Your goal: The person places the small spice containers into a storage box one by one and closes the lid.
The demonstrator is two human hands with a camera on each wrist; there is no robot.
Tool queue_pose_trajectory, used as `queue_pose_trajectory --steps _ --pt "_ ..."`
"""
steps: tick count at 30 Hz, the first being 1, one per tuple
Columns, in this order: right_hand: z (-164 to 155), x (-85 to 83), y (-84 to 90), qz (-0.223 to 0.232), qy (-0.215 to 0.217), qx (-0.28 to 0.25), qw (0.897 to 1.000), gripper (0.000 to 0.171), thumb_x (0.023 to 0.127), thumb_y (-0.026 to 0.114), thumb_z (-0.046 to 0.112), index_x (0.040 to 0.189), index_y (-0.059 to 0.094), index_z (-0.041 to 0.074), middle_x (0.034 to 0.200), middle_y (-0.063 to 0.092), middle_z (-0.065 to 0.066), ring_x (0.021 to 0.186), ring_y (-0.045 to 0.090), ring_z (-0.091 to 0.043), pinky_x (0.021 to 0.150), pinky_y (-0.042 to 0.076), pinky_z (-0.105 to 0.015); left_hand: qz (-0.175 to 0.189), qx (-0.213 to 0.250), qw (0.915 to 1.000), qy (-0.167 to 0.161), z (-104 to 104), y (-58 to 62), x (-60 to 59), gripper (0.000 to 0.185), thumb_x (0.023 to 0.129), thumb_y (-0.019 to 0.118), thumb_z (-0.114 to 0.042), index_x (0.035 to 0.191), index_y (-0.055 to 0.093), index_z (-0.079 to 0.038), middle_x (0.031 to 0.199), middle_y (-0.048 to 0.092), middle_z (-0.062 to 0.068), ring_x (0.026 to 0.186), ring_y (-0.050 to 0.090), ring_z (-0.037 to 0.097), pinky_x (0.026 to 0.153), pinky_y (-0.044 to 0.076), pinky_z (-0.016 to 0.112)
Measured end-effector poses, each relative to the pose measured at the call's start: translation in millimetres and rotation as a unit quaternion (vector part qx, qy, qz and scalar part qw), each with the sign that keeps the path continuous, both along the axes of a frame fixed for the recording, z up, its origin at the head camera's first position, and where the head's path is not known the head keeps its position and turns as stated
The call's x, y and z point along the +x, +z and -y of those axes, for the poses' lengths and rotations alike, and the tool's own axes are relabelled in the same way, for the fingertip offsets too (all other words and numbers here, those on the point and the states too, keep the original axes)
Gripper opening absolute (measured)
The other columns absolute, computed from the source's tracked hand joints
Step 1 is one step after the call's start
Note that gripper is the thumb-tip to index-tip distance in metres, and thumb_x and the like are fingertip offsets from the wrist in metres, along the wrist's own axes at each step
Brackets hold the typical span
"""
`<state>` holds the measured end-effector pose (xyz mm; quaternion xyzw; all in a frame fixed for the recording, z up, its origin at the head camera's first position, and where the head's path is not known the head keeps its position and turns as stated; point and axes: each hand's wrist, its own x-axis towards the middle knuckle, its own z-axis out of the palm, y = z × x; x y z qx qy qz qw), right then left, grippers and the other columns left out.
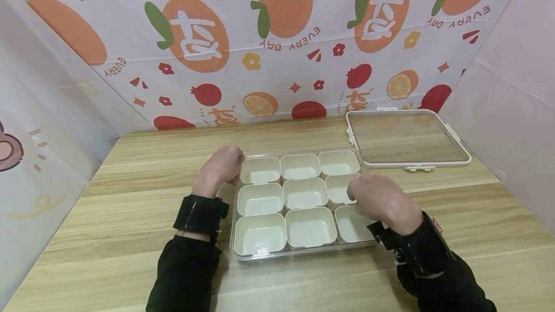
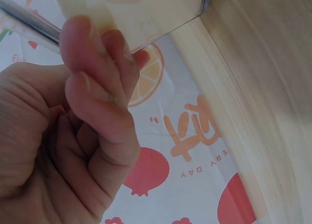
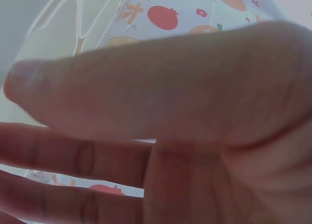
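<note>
A shallow clear box (image 1: 299, 253) lies on the table, filled with rows of cream cups (image 1: 305, 194) that look bare inside. My left hand (image 1: 220, 167) grips its far left edge. In the left wrist view, that hand's curled fingers (image 2: 105, 102) touch the transparent wall (image 2: 168, 29); the thumb's contact is hidden. Across the box, my right hand (image 1: 386, 201) holds the right side, partly covering two cups. The right thumb (image 3: 146, 87) reaches over toward the cups in the right wrist view, with fingers below it; their tips run out of frame.
A clear lid (image 1: 399, 136) with a white frame and side clips lies behind the box on the right, near its far corner. The wooden table (image 1: 143, 196) meets a fruit-print cloth (image 1: 286, 71) at the back. Pale cloth walls stand left and right.
</note>
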<state>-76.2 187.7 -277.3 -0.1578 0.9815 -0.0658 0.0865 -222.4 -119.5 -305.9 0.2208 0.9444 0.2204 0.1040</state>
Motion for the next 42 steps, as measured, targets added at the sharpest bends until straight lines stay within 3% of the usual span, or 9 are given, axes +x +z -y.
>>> queue_pose_trajectory --steps 29,34,38,42 --pt "-2.5 -3.0 -0.9 -0.003 0.002 -0.001 1.000 0.022 0.072 0.062 -0.010 0.072 0.063 0.012 0.071 0.055 0.002 0.062 0.051 -0.017 0.055 0.044 -0.035 0.010 0.005 0.9999 0.004 -0.6 0.8 0.0 0.038 0.093 0.038 0.013 0.062 0.049 -0.005 0.049 0.053 0.005 0.043 0.056 0.014 0.047 0.041 0.024" --pt "-9.1 -3.7 4.8 0.013 -0.012 -0.006 1.000 0.012 0.083 0.070 0.002 0.094 0.068 0.006 0.086 0.065 -0.005 0.070 0.060 -0.020 0.065 0.051 -0.040 0.012 0.006 0.9999 0.003 -1.0 0.7 0.4 0.037 0.093 0.038 0.013 0.063 0.051 -0.004 0.049 0.053 0.005 0.043 0.056 0.014 0.047 0.041 0.024" --pt "-20.9 -4.2 13.8 0.006 -0.055 -0.019 0.998 0.038 0.092 0.073 0.019 0.124 0.065 -0.001 0.111 0.069 -0.017 0.092 0.068 -0.031 0.080 0.054 -0.051 0.009 0.005 0.9999 0.003 -0.8 -0.1 0.6 0.035 0.095 0.038 0.012 0.069 0.058 0.001 0.050 0.053 0.005 0.043 0.056 0.014 0.047 0.041 0.024" --pt "-37.5 -4.8 17.7 -0.031 -0.075 -0.037 0.996 0.047 0.095 0.072 0.023 0.132 0.062 -0.004 0.125 0.066 -0.022 0.114 0.062 -0.043 0.088 0.050 -0.061 0.005 0.003 1.0000 0.002 0.1 -1.6 0.4 0.035 0.096 0.039 0.011 0.069 0.058 0.001 0.050 0.054 0.006 0.044 0.056 0.014 0.048 0.040 0.025"
